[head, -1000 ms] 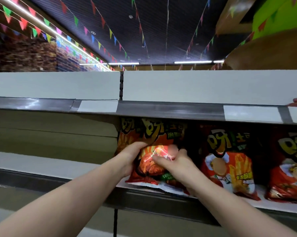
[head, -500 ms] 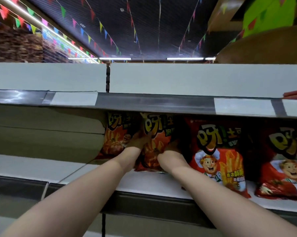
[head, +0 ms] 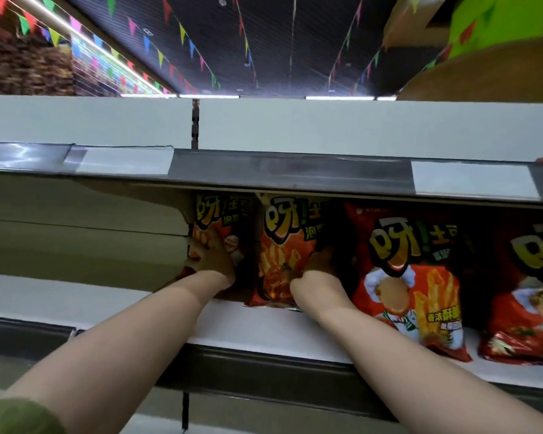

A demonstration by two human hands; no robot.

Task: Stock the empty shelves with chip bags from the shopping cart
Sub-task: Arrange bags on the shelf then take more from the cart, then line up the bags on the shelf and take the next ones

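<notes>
Head view: hands [head: 213, 261] [head: 318, 272] each gripping an upright orange chip bag [head: 282, 255], logo uppermost.

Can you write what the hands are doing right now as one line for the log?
left hand: on far-left chip bag | right hand: on second chip bag | bags: upright on shelf

You see bright ceiling strip lights [head: 207, 96], glare on the upper shelf rail [head: 23, 155], shadowed recess beneath, soft blur, bowed edges.

Both bare forearms reach forward, left hand [head: 212, 261] and right hand [head: 318, 272] curled (fingers partly hidden), well apart.
</notes>
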